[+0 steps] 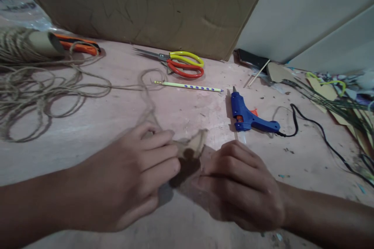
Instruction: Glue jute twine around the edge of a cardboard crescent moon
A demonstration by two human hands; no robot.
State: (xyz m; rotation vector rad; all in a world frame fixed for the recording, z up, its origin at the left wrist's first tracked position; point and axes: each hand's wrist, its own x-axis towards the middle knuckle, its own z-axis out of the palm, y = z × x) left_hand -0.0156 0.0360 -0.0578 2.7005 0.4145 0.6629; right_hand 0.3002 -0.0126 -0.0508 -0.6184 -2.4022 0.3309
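Note:
My left hand (pixel 134 175) and my right hand (pixel 239 186) meet low in the middle of the view, both closed around a small brown cardboard piece (pixel 194 146) that is blurred by motion. A strand of jute twine (pixel 146 93) runs from the loose coils at the left down to the piece, under my left fingers. My right fingers curl over the piece's lower right side. Just beyond my right hand lies a blue glue gun (pixel 248 114).
A twine spool (pixel 26 44) and an orange cutter (pixel 77 44) lie far left. Scissors (pixel 181 64) and a dotted pencil (pixel 188 85) lie ahead. A big cardboard sheet (pixel 152 4) stands behind. The gun's black cord (pixel 318 132) and craft scraps (pixel 336 97) fill the right.

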